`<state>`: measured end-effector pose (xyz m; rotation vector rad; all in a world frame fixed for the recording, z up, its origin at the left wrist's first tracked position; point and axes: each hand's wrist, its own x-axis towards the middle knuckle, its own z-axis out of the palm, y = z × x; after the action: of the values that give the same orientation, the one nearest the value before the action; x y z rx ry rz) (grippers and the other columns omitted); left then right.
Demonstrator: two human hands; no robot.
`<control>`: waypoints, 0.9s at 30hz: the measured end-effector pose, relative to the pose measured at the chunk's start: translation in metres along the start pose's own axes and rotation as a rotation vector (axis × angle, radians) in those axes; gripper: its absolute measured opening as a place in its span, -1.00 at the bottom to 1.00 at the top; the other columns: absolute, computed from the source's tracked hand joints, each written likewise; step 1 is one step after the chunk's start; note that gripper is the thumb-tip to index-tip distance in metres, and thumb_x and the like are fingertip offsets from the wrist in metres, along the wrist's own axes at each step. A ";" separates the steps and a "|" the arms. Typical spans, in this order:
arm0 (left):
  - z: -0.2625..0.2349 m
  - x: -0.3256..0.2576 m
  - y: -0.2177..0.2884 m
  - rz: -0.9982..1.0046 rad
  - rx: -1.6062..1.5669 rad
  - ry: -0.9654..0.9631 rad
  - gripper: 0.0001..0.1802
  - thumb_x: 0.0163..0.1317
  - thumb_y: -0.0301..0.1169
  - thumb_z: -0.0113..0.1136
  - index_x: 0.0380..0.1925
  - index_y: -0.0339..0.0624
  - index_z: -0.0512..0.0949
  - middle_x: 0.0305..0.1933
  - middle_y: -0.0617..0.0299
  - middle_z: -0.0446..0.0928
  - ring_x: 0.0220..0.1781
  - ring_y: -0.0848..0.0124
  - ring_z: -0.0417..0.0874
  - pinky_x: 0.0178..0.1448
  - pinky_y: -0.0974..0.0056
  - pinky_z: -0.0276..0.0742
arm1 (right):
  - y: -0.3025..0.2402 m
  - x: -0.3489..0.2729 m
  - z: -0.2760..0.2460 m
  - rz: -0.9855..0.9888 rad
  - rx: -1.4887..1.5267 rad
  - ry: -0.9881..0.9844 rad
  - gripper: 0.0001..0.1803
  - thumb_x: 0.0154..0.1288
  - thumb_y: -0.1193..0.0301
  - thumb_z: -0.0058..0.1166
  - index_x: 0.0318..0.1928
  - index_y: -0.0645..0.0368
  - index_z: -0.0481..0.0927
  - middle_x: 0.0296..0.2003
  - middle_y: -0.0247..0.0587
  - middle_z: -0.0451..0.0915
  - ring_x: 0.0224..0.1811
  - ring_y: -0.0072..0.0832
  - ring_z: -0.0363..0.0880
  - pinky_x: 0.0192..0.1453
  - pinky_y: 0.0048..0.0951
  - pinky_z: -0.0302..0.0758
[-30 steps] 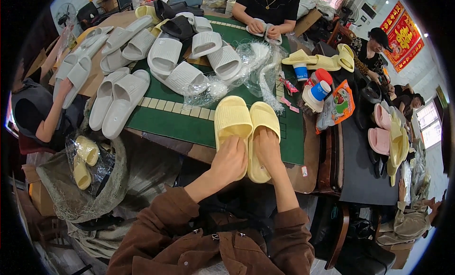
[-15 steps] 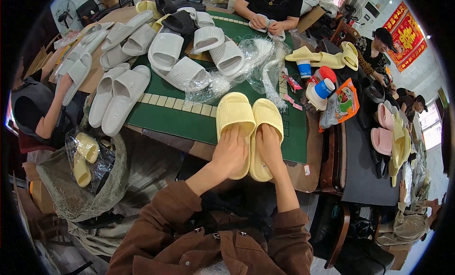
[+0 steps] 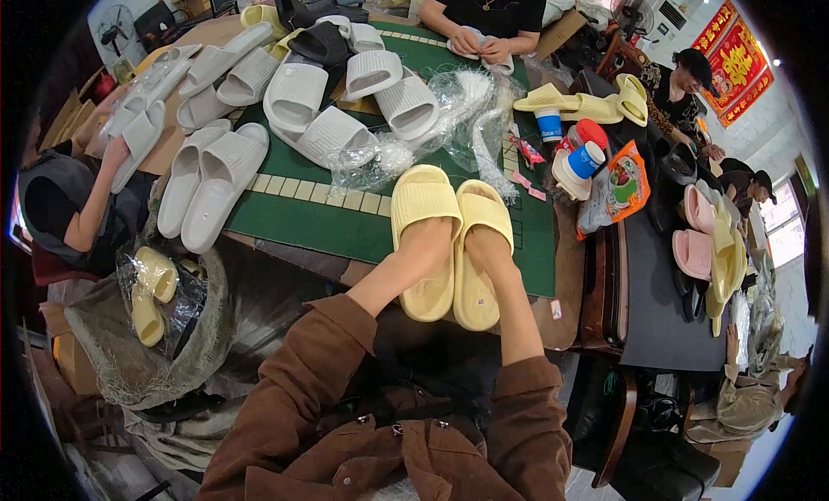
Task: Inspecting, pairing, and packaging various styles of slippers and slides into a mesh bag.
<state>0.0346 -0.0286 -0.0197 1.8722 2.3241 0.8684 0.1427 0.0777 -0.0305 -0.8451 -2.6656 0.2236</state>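
A pair of pale yellow slide slippers stands side by side at the table's near edge, toes pointing away from me. My left hand [image 3: 428,240] is pushed under the ribbed strap of the left slipper [image 3: 423,206]. Under the strap of the right slipper [image 3: 485,213] sits my right hand [image 3: 490,245]. Both straps cover my fingers, so their pose is hidden. A clear plastic bag with white stuffing [image 3: 389,156] lies just beyond the toes.
Grey slippers [image 3: 335,138] crowd the green table mat [image 3: 319,233]. Cups [image 3: 585,160] and an orange packet [image 3: 626,190] stand at right, near more yellow slippers [image 3: 591,108]. A sack [image 3: 129,363] holding bagged yellow slippers is at lower left. Other people work around the table.
My hands have slid deeper into the slippers, and my fingers have gone out of sight under the straps. The slippers remain in nearly the same place.
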 end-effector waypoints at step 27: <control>-0.061 -0.011 -0.010 0.106 -0.238 -0.562 -0.49 0.12 -0.21 0.07 -0.09 -0.48 0.35 -0.13 -0.36 0.47 0.02 -0.21 0.47 0.12 -0.03 0.39 | 0.012 -0.027 0.053 0.202 0.006 -0.274 -0.34 0.13 0.53 -0.12 0.30 0.38 0.20 0.31 0.21 0.17 0.40 -0.14 0.11 0.45 -0.26 0.05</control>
<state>0.0065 -0.0643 0.0239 1.8462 1.7257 0.5036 0.1502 0.0689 -0.0901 -1.1587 -2.8233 0.4236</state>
